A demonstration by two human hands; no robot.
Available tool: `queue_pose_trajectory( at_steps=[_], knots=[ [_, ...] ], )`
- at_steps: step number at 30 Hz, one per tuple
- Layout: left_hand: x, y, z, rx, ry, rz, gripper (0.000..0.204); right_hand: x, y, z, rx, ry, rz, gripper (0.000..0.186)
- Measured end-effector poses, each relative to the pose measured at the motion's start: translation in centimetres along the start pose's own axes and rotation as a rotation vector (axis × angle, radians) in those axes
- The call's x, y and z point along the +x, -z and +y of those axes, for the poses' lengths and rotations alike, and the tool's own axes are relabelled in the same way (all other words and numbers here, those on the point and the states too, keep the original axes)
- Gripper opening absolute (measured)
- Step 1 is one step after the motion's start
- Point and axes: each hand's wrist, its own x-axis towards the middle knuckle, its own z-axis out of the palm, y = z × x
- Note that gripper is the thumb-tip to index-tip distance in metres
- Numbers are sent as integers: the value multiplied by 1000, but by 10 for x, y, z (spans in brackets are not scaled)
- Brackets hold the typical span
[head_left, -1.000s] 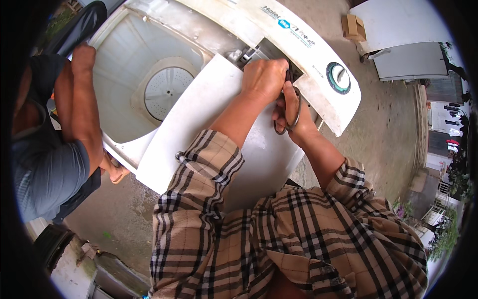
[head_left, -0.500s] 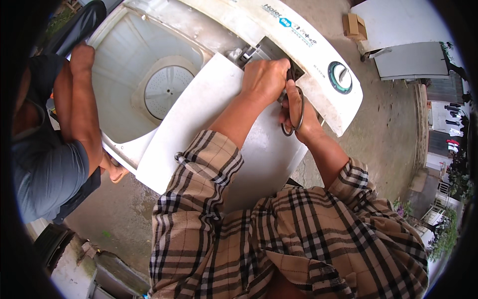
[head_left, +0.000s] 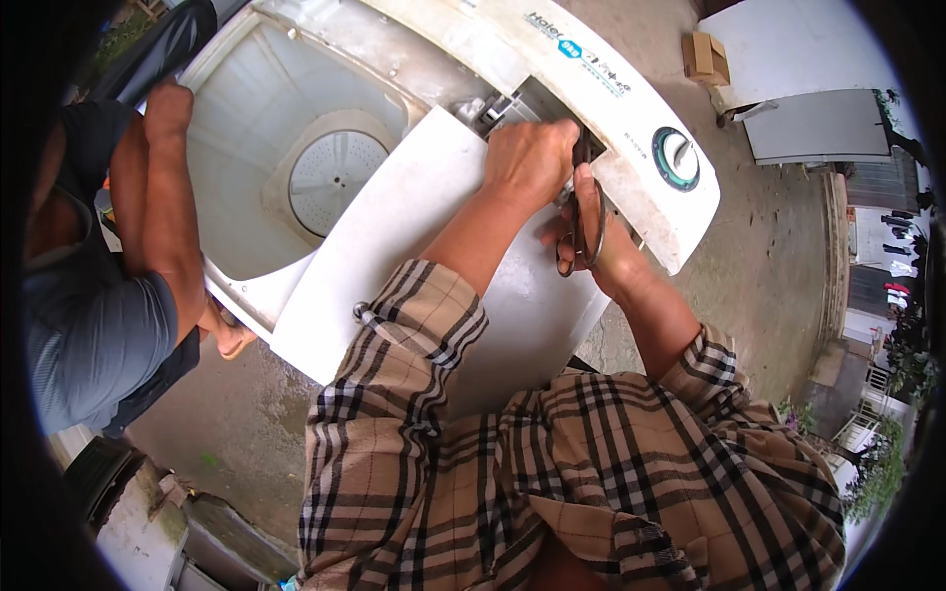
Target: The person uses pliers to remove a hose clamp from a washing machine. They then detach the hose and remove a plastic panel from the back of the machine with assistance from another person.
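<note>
**Scissors Rose Beside a Curled Hand at the Washing Machine**

In the head view, the one view we had, we found the dark metal scissors in the right hand, points up, next to the rectangular opening in the machine's control panel. The thumb lay along the handles and the hand was closed around them, with the loops hanging by the palm. The left hand was curled at the near edge of the opening; its fingertips were hidden, so we could not tell whether it pinched anything. Below both hands lay a smooth white panel; the dial sat to their right.

To the left, a co-worker's hand rested on the rim of the open tub.

We judged the scissors light, stiff and hard to break, with slim metal that could turn in damp fingers. The loops seemed to us the surest hold, the thumb steadying the handles and the left fingers kept off the edges. The machine looked heavy and rigid, and the white panel slippery, better steadied by its rim than its face.
</note>
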Motion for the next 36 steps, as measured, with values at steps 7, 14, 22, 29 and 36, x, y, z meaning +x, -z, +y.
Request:
queue_pose_trajectory(
  at_steps=[7, 14, 22, 29, 36],
  knots=[
    [-2, 1, 0, -38, -44, 18, 16, -1, 3, -8, -93, 16, -8, 71],
    [-2, 1, -1, -27, -48, 5, 17, -5, -6, -1, 234, -27, 26, 67],
    [-3, 4, 0, -43, -62, 30, 14, 2, -11, 0, 129, 1, 37, 66],
    [-1, 4, 5, -10, -39, -9, 10, 11, 0, 1, 72, 51, 55, 67],
    [-3, 3, 0, -32, -38, 20, 11, 11, -4, -1, 144, 42, 56, 67]
  ],
)
